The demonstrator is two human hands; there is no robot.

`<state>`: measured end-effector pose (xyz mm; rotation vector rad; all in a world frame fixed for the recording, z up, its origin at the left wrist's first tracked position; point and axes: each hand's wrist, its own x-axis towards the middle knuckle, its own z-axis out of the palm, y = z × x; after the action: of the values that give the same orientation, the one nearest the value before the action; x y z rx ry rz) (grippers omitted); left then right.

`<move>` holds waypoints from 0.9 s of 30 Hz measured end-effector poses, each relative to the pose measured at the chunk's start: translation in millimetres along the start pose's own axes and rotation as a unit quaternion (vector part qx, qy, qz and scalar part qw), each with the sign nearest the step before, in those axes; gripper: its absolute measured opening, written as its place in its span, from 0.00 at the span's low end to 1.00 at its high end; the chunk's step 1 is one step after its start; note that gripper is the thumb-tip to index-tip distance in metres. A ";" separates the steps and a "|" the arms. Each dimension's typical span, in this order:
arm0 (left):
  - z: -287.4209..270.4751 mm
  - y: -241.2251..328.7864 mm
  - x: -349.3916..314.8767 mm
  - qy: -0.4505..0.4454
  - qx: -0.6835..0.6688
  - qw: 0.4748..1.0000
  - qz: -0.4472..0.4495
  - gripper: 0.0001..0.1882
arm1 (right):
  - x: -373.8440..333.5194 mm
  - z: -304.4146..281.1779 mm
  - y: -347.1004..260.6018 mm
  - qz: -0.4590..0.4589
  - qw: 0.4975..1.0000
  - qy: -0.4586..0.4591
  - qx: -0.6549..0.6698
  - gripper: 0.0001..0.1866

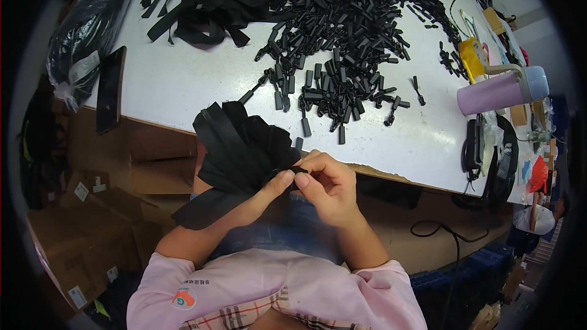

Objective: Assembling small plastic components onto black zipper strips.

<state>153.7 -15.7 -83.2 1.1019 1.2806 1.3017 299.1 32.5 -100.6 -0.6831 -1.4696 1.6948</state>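
Observation:
My left hand (267, 194) is closed around a fanned bunch of black zipper tapes (238, 146), held in front of the table's near edge. The tapes spread up and to the left of it. Fingertips of my right hand (332, 188) pinch a small dark piece right beside my left thumb. Whether that piece is a tape end or a slider is hidden by the fingers. A grey zipper pull (298, 143) shows just above the right hand's fingers. Beyond my hands, a large heap of black zipper sliders with rectangular pulls (333, 95) lies on the white table (202, 82).
More black tapes (214, 0) lie at the back. A dark phone-like slab (111, 88) and a plastic-wrapped bundle (79, 43) are at left. A lilac bottle (495, 91) and a yellow tape dispenser (472, 58) stand at right. Cardboard boxes (92, 238) sit lower left.

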 end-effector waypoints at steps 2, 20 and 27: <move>-4.6 0.5 2.0 -0.010 0.034 0.999 0.016 0.07 | -1.2 -0.7 -1.8 0.039 0.999 -0.004 0.032 0.03; -8.1 6.2 1.9 0.078 -0.035 0.986 -0.146 0.13 | 7.4 3.2 -14.9 0.079 0.954 -0.213 -0.194 0.08; -6.1 9.1 3.1 -0.058 -0.107 0.978 -0.172 0.10 | 17.8 11.3 -19.5 -0.215 0.931 0.048 -0.291 0.11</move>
<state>146.8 -13.2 -74.5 0.7538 1.1548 1.0686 284.2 41.5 -77.8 -0.6674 -1.9016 0.8780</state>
